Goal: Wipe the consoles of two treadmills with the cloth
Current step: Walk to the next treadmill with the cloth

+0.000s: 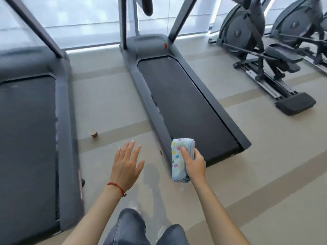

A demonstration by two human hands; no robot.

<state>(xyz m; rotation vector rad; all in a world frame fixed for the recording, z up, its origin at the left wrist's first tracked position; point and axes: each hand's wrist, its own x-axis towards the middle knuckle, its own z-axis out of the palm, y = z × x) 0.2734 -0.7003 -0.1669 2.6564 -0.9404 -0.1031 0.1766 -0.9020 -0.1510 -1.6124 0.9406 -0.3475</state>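
My right hand (194,164) grips a folded pale-blue cloth (178,156) with coloured dots, held over the rear corner of the middle treadmill (185,103). Empty, with fingers spread, my left hand (126,165) hovers above the floor between the two machines; a red bead bracelet is on its wrist. The left treadmill (30,138) fills the left side of the view. Both treadmills show only belts, side rails and uprights. Their consoles lie above the frame, apart from a dark handle end (147,6) at the top.
A small paper cup (93,133) stands on the floor beside the left treadmill. Two elliptical trainers (256,41) stand at the right, one rail ending in a foot (295,103). Frosted windows run along the back. My legs in jeans (131,227) show at the bottom.
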